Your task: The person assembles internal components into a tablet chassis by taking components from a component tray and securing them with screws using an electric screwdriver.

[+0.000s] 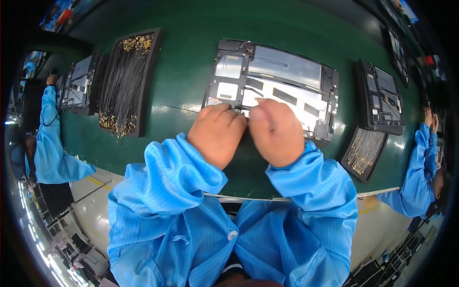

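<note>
In front of me lies an opened flat device, its black frame holding silver panels and a bright white strip. My left hand is closed at the device's near left edge, its fingers curled down. A thin black cable runs out leftward from under those fingers; the grip itself is hidden. Right beside it, my right hand is curled over the device's near edge, with fingers and thumb drawn together. Whatever is between its fingertips is hidden.
To the left stands a black tray of many thin black cables with gold ends. Beyond it sits another opened device. A stacked device and a smaller cable tray are on the right. Co-workers' blue sleeves show at both sides.
</note>
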`<state>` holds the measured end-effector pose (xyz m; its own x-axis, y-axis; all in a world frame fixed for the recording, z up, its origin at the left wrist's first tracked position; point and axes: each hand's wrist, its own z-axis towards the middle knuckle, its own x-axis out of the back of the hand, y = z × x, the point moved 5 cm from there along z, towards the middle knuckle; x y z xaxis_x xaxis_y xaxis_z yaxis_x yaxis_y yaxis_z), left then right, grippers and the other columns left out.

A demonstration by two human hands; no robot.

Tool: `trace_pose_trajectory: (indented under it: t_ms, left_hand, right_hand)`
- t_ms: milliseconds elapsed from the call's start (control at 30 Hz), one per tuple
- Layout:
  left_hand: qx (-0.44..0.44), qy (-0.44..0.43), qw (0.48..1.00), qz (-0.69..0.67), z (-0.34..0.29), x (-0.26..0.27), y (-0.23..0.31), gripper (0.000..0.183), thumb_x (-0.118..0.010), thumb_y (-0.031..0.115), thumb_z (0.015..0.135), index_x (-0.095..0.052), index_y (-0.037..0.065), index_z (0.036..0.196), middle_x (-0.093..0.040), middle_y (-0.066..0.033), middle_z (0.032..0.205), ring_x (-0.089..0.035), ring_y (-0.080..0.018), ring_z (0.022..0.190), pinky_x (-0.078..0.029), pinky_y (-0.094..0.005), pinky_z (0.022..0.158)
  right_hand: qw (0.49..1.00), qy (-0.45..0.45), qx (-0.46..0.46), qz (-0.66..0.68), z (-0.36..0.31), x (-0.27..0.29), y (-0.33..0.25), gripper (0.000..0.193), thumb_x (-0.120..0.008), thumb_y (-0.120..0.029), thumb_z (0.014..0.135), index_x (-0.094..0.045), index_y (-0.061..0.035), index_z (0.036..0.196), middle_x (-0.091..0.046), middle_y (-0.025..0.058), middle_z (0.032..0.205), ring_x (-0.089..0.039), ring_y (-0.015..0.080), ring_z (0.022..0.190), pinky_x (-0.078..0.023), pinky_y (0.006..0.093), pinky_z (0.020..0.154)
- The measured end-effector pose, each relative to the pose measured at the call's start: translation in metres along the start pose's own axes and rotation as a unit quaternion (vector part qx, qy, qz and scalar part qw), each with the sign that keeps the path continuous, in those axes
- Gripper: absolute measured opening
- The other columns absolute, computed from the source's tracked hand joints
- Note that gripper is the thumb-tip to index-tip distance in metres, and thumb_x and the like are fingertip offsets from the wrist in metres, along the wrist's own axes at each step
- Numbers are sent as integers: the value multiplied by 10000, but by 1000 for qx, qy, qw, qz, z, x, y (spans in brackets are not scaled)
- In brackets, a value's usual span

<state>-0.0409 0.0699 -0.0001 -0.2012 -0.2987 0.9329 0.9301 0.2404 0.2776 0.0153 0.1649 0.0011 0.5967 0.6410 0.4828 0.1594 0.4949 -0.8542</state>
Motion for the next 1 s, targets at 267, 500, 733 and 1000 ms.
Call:
trace_pose_trajectory:
  t_ms: [267,500,733,1000]
  left_hand:
    - [7,-6,1000,22,-9,-7,-6,159,-452,105,670,-532,40,792,-538,-92,819,-475,-252,874,-344,-356,772]
    - [37,36,999,15,-11,-6,-4,108,-526,85,679,-532,47,780,-542,-105,779,-490,-268,842,-356,-368,776]
    - [21,31,999,3,-7,-8,-3,106,-538,107,689,-536,48,777,-541,-96,762,-491,-266,831,-367,-359,756]
    - [12,29,999,19,-14,-6,0,112,-540,110,691,-537,54,788,-539,-90,823,-482,-264,875,-360,-367,777]
  right_hand:
    - [994,-6,108,-18,9,-9,-15,142,-524,-161,748,-513,-24,780,-541,131,674,-543,275,619,-436,312,539]
    - [993,48,13,103,5,-3,4,220,-446,-224,801,-473,-11,851,-548,119,668,-547,208,585,-427,303,522]
    - [940,93,-165,284,2,10,27,343,-337,-327,840,-423,-16,956,-527,74,692,-495,106,551,-411,222,473]
    - [948,79,-142,274,-1,3,29,363,-366,-321,832,-404,-5,1008,-535,68,714,-483,102,569,-401,221,476]
